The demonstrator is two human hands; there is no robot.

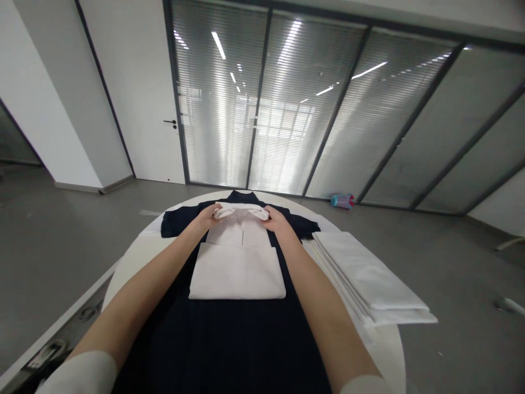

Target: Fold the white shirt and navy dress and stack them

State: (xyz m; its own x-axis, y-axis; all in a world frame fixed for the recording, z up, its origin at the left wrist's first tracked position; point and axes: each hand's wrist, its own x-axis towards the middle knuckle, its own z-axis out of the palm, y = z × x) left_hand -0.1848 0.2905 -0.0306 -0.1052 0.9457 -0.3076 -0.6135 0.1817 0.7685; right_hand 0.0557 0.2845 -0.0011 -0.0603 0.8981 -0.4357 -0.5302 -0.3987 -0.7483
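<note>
A white shirt [238,271], partly folded, lies on a dark navy garment [229,334] spread over the table. Its lower part is doubled up into a flat rectangle, and its collar end points away from me. My left hand [210,215] grips the left side of the collar end, fingers closed round the cloth. On the opposite side my right hand [274,219] pinches the same end near its right corner. Both forearms reach forward on either side of the shirt. Some fingertips are hidden behind the fabric.
The round white table [135,262] carries the garments. Folded white cloths [369,273] are stacked at its right, overhanging the edge. A blue and red bag-like object [342,201] sits on the floor by the glass partition [221,109]. A white door [139,93] is at the back left.
</note>
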